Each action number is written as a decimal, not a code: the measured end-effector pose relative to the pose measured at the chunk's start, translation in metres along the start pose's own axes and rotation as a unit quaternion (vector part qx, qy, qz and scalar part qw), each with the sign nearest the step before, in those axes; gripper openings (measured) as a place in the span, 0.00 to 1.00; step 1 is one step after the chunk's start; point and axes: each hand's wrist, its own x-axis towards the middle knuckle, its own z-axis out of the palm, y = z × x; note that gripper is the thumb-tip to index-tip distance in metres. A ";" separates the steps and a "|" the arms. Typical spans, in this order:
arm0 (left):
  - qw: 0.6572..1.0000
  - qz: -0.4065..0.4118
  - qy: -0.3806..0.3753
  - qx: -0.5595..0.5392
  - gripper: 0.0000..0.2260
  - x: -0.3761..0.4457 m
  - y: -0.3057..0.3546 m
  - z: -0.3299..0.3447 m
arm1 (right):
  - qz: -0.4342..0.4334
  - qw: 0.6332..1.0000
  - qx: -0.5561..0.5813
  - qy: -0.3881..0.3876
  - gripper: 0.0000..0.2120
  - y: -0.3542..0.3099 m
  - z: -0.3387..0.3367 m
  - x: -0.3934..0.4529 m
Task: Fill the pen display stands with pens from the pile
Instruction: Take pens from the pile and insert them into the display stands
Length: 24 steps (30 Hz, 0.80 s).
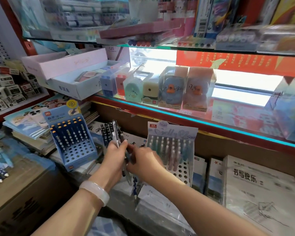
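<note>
Pens (117,133) stand near-upright in left hand (115,151).

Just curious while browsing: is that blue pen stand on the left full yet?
Partly full. The blue pen stand has pens in its upper rows; its lower holes are empty.

Bright shelf backlight (153,57) glares — edges blurred, bent.

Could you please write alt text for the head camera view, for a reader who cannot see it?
Two hands, left and right, hold a bunch of pens between two part-filled display stands: a blue stand to the left, a pale stand to the right. Boxed sharpeners line the glass shelf above.
</note>
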 end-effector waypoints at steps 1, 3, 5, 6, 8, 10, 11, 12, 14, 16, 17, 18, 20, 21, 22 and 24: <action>1.000 -0.001 0.010 -0.023 0.05 0.000 0.002 0.002 | 0.012 1.000 -0.008 -0.022 0.21 0.002 -0.001 -0.002; 0.996 -0.004 0.035 -0.079 0.08 0.002 0.005 0.005 | 0.019 0.999 -0.017 -0.035 0.09 0.008 -0.003 -0.009; 0.990 -0.008 0.067 -0.123 0.11 0.005 0.008 0.006 | 0.021 0.999 -0.002 -0.031 0.05 0.021 -0.003 -0.017; 0.988 -0.012 0.082 -0.133 0.11 0.007 0.010 0.005 | 0.025 0.999 0.019 -0.029 0.05 0.030 -0.003 -0.021; 0.986 -0.017 0.100 -0.135 0.12 0.013 0.010 0.000 | 0.046 0.995 0.086 0.003 0.05 0.051 -0.006 -0.029; 0.989 -0.018 0.090 -0.113 0.12 0.016 0.006 -0.003 | 0.068 0.980 0.162 0.090 0.06 0.074 -0.015 -0.039; 0.991 -0.017 0.077 -0.107 0.12 0.016 0.003 -0.003 | 0.074 0.968 0.189 0.146 0.08 0.084 -0.020 -0.044; 0.993 -0.015 0.061 -0.101 0.12 0.015 0.001 -0.001 | 0.078 0.955 0.203 0.201 0.08 0.095 -0.025 -0.050; 0.997 -0.002 0.020 -0.079 0.11 0.010 -0.003 0.005 | 0.094 0.933 0.215 0.274 0.07 0.113 -0.033 -0.057; 0.998 0.015 -0.019 -0.053 0.11 0.004 -0.006 0.013 | 0.118 0.925 0.215 0.289 0.08 0.127 -0.035 -0.060; 0.998 0.022 -0.032 -0.041 0.11 0.001 -0.007 0.016 | 0.128 0.927 0.209 0.282 0.09 0.133 -0.034 -0.059; 0.998 0.027 -0.042 -0.032 0.11 -0.001 -0.008 0.018 | 0.133 0.932 0.198 0.273 0.09 0.136 -0.034 -0.058; 0.998 0.033 -0.056 -0.022 0.11 -0.004 -0.008 0.020 | 0.139 0.941 0.163 0.260 0.08 0.141 -0.031 -0.055; 0.997 0.034 -0.062 -0.024 0.10 -0.005 -0.008 0.019 | 0.141 0.945 0.148 0.257 0.08 0.143 -0.029 -0.053; 0.997 0.034 -0.066 -0.026 0.10 -0.006 -0.008 0.018 | 0.143 0.947 0.136 0.255 0.08 0.144 -0.027 -0.051; 0.997 0.033 -0.068 -0.029 0.09 -0.006 -0.009 0.014 | 0.149 0.947 0.122 0.256 0.07 0.147 -0.025 -0.048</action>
